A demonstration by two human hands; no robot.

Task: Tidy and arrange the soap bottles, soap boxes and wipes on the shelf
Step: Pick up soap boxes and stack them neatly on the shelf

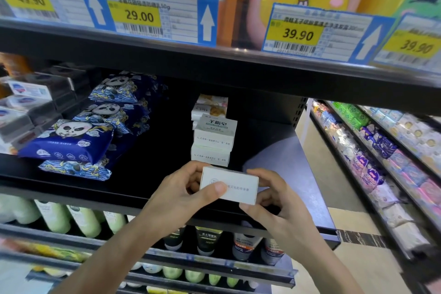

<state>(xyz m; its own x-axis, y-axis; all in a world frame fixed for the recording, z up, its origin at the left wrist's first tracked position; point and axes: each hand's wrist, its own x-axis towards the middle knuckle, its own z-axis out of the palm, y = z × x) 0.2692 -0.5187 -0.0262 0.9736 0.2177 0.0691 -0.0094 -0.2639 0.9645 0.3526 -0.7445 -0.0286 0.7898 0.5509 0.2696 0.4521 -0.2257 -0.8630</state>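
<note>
Both hands are on one small white cardboard soap box [229,185], lower centre of frame, held in the air just in front of the black metal shelf [152,174] edge. The left hand [183,192] pinches the box's left end, thumb flat on the printed face and fingers curled behind. The right hand [269,198] clamps the right end, fingers wrapped over the top and underneath. The two-handed hold looks meant to square the box and turn its printed side outward before it is placed.

The likely target is the stack of matching white soap boxes [213,138] at centre frame, directly above the held box and set back on the shelf. The stack is slightly staggered, its top box skewed from the ones under it. More soap boxes with yellow print [210,106] sit behind it.

Dark blue panda-print wipe packs [71,141] fill centre-left, overlapping and leaning forward, with one flat under the front pack. They are not aligned and probably still need tidying. Grey and white boxed soaps [26,102] are stacked at the left edge.

Pale green soap bottles [83,221] stand on the tier below, lower left. Yellow price tags [140,16] run along the shelf lip above.

Judgement: mid-task, with the box about to go on or beside the white stack. The risk is nudging the staggered stack.
</note>
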